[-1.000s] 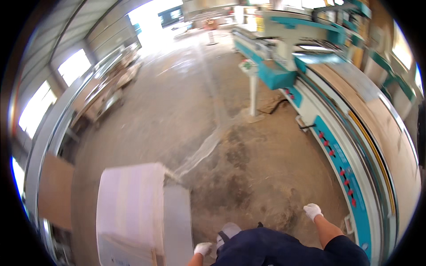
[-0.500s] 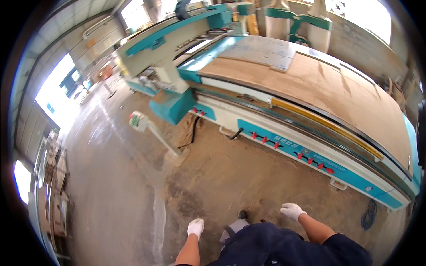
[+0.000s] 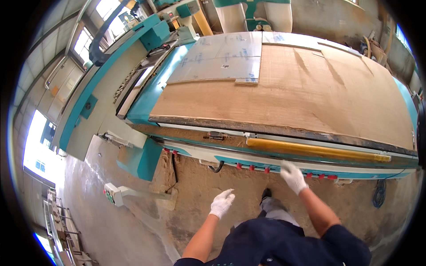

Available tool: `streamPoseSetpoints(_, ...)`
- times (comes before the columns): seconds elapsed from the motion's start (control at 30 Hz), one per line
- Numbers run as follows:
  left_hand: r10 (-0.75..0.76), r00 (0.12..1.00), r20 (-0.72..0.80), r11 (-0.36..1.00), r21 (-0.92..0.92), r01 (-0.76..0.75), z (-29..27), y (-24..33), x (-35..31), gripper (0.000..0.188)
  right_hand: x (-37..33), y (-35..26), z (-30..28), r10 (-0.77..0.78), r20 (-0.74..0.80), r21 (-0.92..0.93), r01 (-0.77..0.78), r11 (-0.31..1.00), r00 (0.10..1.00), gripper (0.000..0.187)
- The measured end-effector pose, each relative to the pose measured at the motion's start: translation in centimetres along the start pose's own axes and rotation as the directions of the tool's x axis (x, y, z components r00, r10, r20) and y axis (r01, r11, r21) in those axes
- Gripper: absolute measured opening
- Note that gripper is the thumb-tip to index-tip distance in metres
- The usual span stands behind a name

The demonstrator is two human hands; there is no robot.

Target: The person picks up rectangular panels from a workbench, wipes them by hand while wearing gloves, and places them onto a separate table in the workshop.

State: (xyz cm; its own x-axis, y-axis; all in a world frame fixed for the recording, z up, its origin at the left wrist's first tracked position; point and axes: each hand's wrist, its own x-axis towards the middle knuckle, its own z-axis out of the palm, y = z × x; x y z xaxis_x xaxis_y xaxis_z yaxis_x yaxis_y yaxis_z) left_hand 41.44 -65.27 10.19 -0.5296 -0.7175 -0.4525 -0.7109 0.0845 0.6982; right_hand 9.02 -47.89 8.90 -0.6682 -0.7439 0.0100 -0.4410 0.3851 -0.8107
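My left hand (image 3: 222, 203), in a white glove, hangs over the dusty floor in front of a large flatbed cutting machine (image 3: 186, 153). Its fingers reach forward, loosely apart, and hold nothing. My right hand (image 3: 293, 177), gloved the same way, is stretched toward the machine's front side, close in the picture to the row of red knobs (image 3: 267, 170). The fingers look extended and nothing shows in them. On the machine's bed lie a brown board (image 3: 284, 104) and, at its far left, thin grey-white sheets (image 3: 217, 55).
A yellow bar (image 3: 310, 148) runs along the machine's front. The gantry (image 3: 95, 106) stands at its left end. A control post (image 3: 114, 194) with a base rises from the floor at left. A blue coiled hose (image 3: 379, 195) hangs at right. Metal racks (image 3: 62, 230) stand far left.
I have moved nearer to the machine, and its bed now fills more of the view. Both hands have risen and moved forward, the right one now in front of the machine's side.
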Motion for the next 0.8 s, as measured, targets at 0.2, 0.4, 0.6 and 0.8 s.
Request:
streamPoseSetpoints(0.2,-0.006,0.977,-0.213,0.984,-0.174,-0.032,-7.0,0.4,7.3,0.040,28.4,-7.8,1.9,-0.045,0.007,-0.070,0.046,0.997,0.999,0.066)
streamPoseSetpoints(0.4,0.107,0.893,-0.438,0.988,-0.051,-0.144,-21.2,-2.7,20.7,0.037,44.6,-16.1,5.7,0.354,-0.151,-0.230,-0.381,0.896,0.923,0.092)
streamPoseSetpoints(0.6,0.308,0.791,-0.528,0.951,0.162,-0.262,-36.6,5.3,44.5,0.041,53.5,-14.3,8.7,0.416,-0.306,-0.339,-0.507,0.793,0.856,0.084)
streamPoseSetpoints(0.8,0.423,0.782,-0.457,0.809,0.580,-0.099,-48.9,7.3,68.2,0.064,56.3,-13.3,9.4,0.431,-0.365,-0.364,-0.553,0.750,0.825,0.069)
